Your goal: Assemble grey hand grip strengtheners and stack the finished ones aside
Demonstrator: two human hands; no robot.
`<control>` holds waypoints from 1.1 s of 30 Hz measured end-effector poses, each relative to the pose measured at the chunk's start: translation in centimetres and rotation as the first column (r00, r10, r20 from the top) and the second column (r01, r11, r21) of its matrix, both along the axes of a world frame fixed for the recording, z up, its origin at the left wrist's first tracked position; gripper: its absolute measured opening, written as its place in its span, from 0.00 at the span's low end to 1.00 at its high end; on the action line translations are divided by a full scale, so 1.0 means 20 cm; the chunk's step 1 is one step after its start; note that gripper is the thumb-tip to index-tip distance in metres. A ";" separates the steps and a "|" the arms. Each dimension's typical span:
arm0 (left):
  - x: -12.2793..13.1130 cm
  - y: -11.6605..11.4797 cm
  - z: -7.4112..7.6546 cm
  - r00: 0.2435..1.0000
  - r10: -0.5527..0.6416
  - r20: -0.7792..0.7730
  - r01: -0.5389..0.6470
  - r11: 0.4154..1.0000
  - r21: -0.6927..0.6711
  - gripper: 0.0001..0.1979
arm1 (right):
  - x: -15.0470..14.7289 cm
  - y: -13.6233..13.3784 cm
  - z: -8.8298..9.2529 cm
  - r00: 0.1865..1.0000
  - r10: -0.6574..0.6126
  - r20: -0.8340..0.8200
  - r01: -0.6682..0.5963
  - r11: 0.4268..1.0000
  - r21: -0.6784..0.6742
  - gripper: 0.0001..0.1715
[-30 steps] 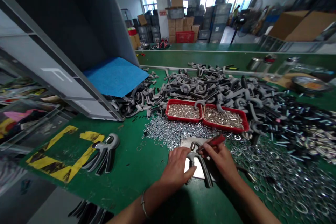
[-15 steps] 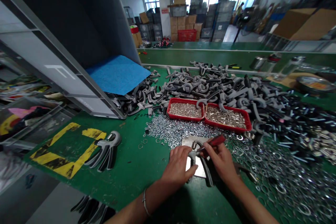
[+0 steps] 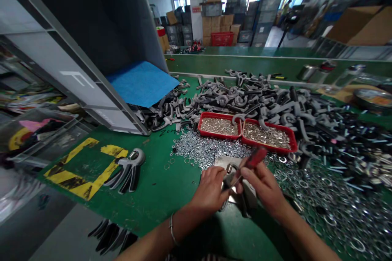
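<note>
The left hand (image 3: 210,189) and right hand (image 3: 263,185) work close together, the left clamped on a gray hand grip (image 3: 245,202) above a steel plate (image 3: 226,162), the right holding a red-handled screwdriver (image 3: 255,158) to it. Loose washers (image 3: 309,200) lie just right of the hands, nuts (image 3: 199,151) ahead. A slipped screwdriver could jab the left hand or scatter them.

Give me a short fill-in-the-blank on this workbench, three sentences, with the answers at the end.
The right hand pinches a tool with a ____ handle.
The left hand has a thin ____ around its wrist.
The flat sheet draped over the edge of the grey crate is ____.
Answers: red; bracelet; blue.
</note>
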State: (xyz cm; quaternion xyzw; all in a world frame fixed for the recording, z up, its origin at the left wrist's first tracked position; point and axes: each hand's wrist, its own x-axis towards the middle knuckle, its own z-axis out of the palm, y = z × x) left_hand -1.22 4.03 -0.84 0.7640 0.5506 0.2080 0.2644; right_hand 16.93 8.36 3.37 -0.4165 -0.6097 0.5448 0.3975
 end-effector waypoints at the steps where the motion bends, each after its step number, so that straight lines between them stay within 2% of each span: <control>1: 0.00 0.00 0.00 1.000 0.003 0.007 -0.003 1.000 -0.001 0.23 | 0.01 0.00 0.00 0.993 -0.058 -0.099 0.053 0.997 -0.048 0.13; 2: 0.00 0.00 -0.01 1.000 0.009 0.013 -0.009 1.000 -0.002 0.23 | 0.02 0.00 -0.01 0.982 -0.121 -0.147 0.110 0.990 -0.085 0.13; 4: -0.01 0.01 -0.02 1.000 0.016 0.024 -0.016 1.000 -0.004 0.25 | 0.04 0.00 -0.07 0.975 -0.201 -0.091 0.191 0.976 -0.108 0.16; 7: -0.01 0.01 -0.03 0.999 0.021 0.032 -0.021 1.000 -0.002 0.24 | 0.07 -0.01 -0.19 0.976 -0.187 0.115 0.194 0.979 -0.059 0.17; 9: -0.01 0.01 -0.04 0.999 0.025 0.038 -0.025 1.000 0.004 0.24 | 0.08 -0.03 -0.24 0.968 -0.195 0.158 0.202 0.979 -0.026 0.16; 15: -0.01 0.01 -0.05 0.999 0.021 0.047 -0.021 1.000 -0.004 0.23 | 0.06 -0.04 -0.22 0.964 -0.251 0.087 0.255 0.966 -0.040 0.16; 18: -0.01 0.01 -0.04 0.999 0.019 0.048 -0.018 1.000 -0.012 0.23 | 0.06 -0.04 -0.23 0.949 -0.260 0.177 0.262 0.965 0.009 0.15; 21: -0.01 0.01 -0.04 0.999 0.016 0.051 -0.016 1.000 -0.007 0.23 | 0.06 -0.06 -0.23 0.887 -0.266 0.377 0.222 0.962 0.157 0.14; 25: -0.01 0.01 -0.04 0.999 0.011 0.045 -0.011 1.000 -0.004 0.22 | 0.00 -0.08 -0.20 0.812 -0.190 0.553 -0.014 0.939 0.344 0.12; 27: 0.00 0.01 -0.04 0.999 0.019 0.046 -0.018 1.000 -0.005 0.22 | -0.02 -0.06 -0.17 0.816 -0.153 0.557 -0.069 0.932 0.357 0.11; 28: 0.00 0.01 -0.04 0.999 0.023 0.049 -0.023 1.000 -0.005 0.22 | -0.02 -0.05 -0.16 0.828 -0.155 0.539 -0.046 0.939 0.341 0.10; 30: 0.00 0.01 -0.04 0.998 0.029 0.055 -0.029 1.000 -0.001 0.23 | -0.01 -0.03 -0.16 0.871 -0.185 0.455 0.071 0.964 0.257 0.09; 33: -0.01 0.01 -0.04 0.998 0.031 0.053 -0.031 1.000 0.001 0.23 | 0.02 -0.01 -0.20 0.953 -0.213 0.215 0.208 0.977 0.043 0.13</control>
